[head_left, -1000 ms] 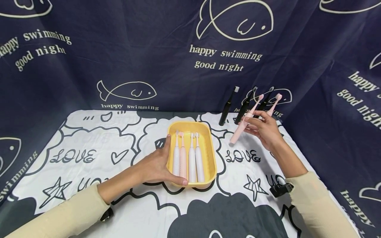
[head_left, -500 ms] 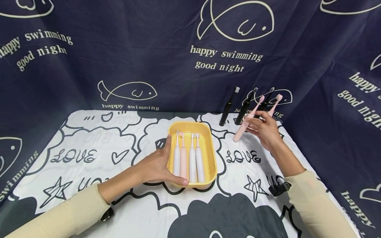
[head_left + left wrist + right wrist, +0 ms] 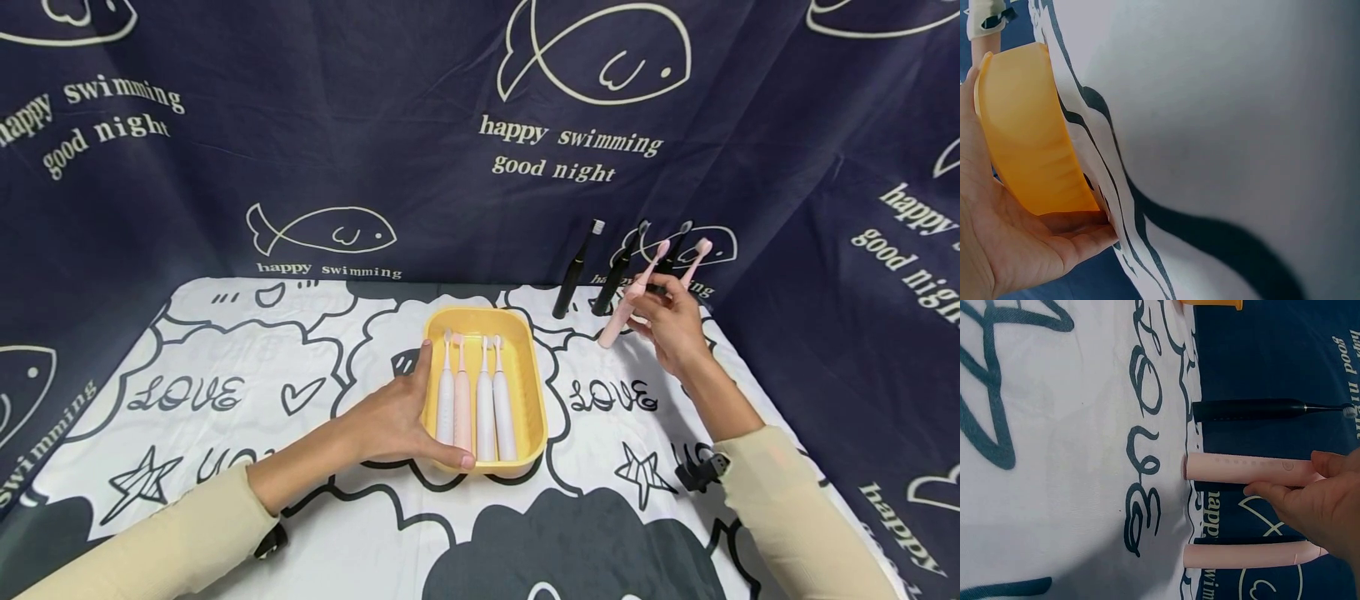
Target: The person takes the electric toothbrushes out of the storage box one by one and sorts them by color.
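Observation:
My left hand (image 3: 390, 421) holds the near-left corner of a yellow tray (image 3: 537, 392); its thumb lies along the near rim and its fingers against the left wall. Inside lie one pink electric toothbrush (image 3: 462, 412) and three white ones (image 3: 485, 417). At the right, my right hand (image 3: 672, 327) pinches another pink electric toothbrush (image 3: 619, 319) between thumb and fingers, head up and slightly tilted. In the right wrist view its base is at or close above the tabletop; contact is unclear. A further pink toothbrush (image 3: 1247, 555) stands beside it, partly hidden by the hand in the head view.
Black electric toothbrushes stand upright at the back right: one at the left (image 3: 572, 279), one in the middle (image 3: 617, 279), one partly hidden behind my hand (image 3: 671, 252). A patterned white cloth (image 3: 225, 358) covers the table. Dark blue curtains (image 3: 420, 167) hang behind and at the sides.
The pink toothbrush in my right hand has moved slightly right and back, toward the standing ones, and tilts less. My left hand and the tray stay in place.

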A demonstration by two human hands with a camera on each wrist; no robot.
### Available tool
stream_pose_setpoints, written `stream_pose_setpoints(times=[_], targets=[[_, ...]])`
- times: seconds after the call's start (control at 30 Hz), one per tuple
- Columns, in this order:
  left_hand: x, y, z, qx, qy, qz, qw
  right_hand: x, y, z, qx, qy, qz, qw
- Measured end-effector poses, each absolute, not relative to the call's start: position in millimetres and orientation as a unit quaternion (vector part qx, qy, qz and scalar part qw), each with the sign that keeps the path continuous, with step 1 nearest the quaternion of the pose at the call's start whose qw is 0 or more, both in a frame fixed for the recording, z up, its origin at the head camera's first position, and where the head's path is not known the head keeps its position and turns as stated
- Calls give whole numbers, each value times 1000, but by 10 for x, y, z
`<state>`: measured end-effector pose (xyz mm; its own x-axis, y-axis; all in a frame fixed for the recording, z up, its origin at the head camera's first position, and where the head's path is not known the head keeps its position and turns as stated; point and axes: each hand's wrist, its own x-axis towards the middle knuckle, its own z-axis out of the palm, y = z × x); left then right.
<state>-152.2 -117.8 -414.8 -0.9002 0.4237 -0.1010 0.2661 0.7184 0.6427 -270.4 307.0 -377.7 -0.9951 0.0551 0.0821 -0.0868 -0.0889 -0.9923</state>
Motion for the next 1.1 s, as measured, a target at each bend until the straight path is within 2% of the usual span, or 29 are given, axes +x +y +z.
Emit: stream_pose_setpoints(times=[0.27,0.83,1.1], targets=[[-1520,-1187,-4152,187,921,321,118,-2756,3049,-3811,-21,-691,719,76],[-1528,-1179,-4144,181,924,316,122,-2834,3038,-3818,-47,-677,727,99],[-1522,-1177,-4147,185,921,322,120,-2821,3062,-3864,-65,-695,711,84]])
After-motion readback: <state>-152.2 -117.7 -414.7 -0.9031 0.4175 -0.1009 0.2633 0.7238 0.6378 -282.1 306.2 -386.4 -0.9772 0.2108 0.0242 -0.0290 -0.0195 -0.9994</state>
